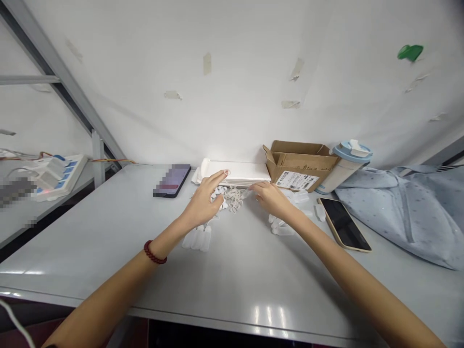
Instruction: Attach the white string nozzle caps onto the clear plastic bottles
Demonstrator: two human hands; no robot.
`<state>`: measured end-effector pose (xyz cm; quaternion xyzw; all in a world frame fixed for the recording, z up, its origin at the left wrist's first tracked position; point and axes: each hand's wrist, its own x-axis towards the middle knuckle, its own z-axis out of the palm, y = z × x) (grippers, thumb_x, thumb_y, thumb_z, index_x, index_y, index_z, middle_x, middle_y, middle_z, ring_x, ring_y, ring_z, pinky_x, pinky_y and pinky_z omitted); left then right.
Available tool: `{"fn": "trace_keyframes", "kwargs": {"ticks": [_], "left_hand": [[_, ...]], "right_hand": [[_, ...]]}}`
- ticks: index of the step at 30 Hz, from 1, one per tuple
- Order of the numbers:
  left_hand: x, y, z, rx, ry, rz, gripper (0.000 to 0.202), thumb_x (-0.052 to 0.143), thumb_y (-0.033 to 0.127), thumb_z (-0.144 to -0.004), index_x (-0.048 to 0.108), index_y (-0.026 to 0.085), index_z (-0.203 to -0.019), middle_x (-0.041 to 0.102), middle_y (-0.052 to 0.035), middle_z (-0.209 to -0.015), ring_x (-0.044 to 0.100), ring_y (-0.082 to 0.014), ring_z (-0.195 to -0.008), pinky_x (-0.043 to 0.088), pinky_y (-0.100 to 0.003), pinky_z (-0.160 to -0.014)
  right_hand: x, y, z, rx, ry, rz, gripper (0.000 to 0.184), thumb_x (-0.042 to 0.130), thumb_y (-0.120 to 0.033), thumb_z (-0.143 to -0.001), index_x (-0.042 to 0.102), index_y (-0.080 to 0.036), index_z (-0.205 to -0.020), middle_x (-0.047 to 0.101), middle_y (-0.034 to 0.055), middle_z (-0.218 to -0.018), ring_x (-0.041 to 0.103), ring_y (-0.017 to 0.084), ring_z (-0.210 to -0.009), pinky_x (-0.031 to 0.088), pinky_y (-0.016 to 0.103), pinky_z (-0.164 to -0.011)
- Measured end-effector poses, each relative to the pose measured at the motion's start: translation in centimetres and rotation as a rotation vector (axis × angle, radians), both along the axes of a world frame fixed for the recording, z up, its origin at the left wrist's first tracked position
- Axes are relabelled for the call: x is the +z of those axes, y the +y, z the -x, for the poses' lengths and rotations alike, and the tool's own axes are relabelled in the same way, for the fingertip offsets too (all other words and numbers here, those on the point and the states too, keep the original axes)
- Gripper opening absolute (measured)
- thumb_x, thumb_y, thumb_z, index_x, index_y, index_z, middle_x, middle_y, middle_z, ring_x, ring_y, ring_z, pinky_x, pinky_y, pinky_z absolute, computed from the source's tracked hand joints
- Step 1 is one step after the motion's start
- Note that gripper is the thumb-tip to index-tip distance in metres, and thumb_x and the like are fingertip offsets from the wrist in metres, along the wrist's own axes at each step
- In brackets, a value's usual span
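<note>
My left hand (203, 200) reaches over a heap of small white plastic parts (232, 197) at the middle of the grey table (108, 232); its fingers are curled and its index finger points up towards a flat white box (239, 171). A red bead bracelet (154, 253) is on that wrist. My right hand (270, 197) lies on the right side of the heap, fingers bent onto the parts. What either hand grips is too small to make out. Small translucent tubes lie in a row by my left wrist (197, 239) and below my right hand (281, 227).
A dark phone (172, 180) lies at the left back, another phone (344, 224) at the right. An open cardboard box (299, 164) and a lidded cup (344, 166) stand by the wall. Blue cloth (406, 208) covers the right side. A power strip (58, 174) sits on the left bench.
</note>
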<state>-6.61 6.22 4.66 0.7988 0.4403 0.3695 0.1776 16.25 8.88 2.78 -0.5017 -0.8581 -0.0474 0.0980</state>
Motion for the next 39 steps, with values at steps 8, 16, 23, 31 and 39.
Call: {"fn": "trace_keyframes", "kwargs": {"ticks": [8,16,23,31,39], "left_hand": [[-0.5,-0.9,0.7,0.132,-0.048,-0.123,0.045,0.043,0.007,-0.079,0.055,0.018,-0.121,0.056,-0.0061,-0.127,0.048,-0.0221,-0.118,0.047,-0.039,-0.091],[-0.9,-1.0,0.6,0.097,-0.015,-0.164,0.023,0.047,0.009,-0.079,0.067,0.018,-0.085,0.07,-0.0041,-0.091,0.058,-0.0208,-0.093,0.049,-0.039,-0.084],[-0.8,-2.1,-0.1,-0.019,0.011,-0.137,0.02,0.048,0.01,-0.08,0.065,0.02,-0.08,0.069,-0.0018,-0.081,0.057,-0.0196,-0.083,0.047,-0.035,-0.075],[-1.5,-3.2,-0.6,-0.197,0.374,-0.369,0.021,0.044,0.006,-0.085,0.063,0.015,-0.091,0.066,-0.0061,-0.086,0.052,-0.0222,-0.091,0.04,-0.037,-0.077],[-1.7,-3.4,-0.5,-0.257,0.499,-0.457,0.026,0.039,0.0,-0.086,0.06,0.014,-0.088,0.065,-0.0057,-0.087,0.052,-0.0213,-0.092,0.037,-0.035,-0.076]], "right_hand": [[-0.7,1.8,1.4,0.049,-0.104,0.045,0.044,0.048,0.003,-0.076,0.052,-0.014,-0.115,0.065,0.0124,-0.107,0.049,0.027,-0.102,0.035,0.033,-0.079],[-0.2,0.8,1.2,0.007,-0.089,0.069,0.049,0.057,-0.002,-0.075,0.044,-0.012,-0.121,0.067,0.0138,-0.094,0.051,0.029,-0.097,0.039,0.036,-0.078],[1.1,-3.2,-0.4,0.009,0.248,0.043,0.048,0.056,-0.01,-0.079,0.041,-0.018,-0.123,0.065,0.0084,-0.095,0.06,0.024,-0.09,0.047,0.037,-0.077],[-0.9,-7.9,0.7,0.094,0.556,0.065,0.028,0.049,-0.018,-0.086,0.05,-0.019,-0.114,0.067,0.0094,-0.096,0.065,0.022,-0.089,0.052,0.037,-0.075],[-1.2,-8.7,1.5,0.212,0.263,-0.209,0.03,0.039,-0.007,-0.089,0.05,-0.015,-0.116,0.066,0.0125,-0.097,0.063,0.023,-0.083,0.048,0.036,-0.07]]}}
